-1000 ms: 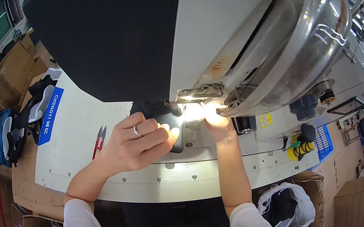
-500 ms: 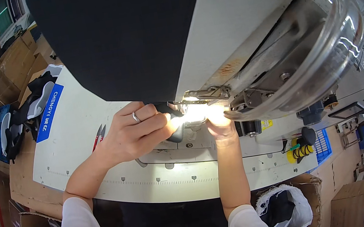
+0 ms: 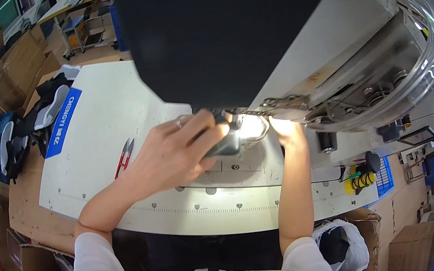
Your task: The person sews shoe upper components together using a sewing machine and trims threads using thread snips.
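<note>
At our white tabletop (image 3: 92,107), left hand (image 3: 168,154) pinches a rounded black piece (image 3: 228,147), seemingly aligning; grip unclear in right hand (image 3: 290,133); next needs steadiness.

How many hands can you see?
2: the left hand at the dark piece, the right hand beside the bright light, partly washed out.

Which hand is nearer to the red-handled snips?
Left. The left hand is just right of the snips; the right hand is farther right, past the brightly lit patch.
</note>
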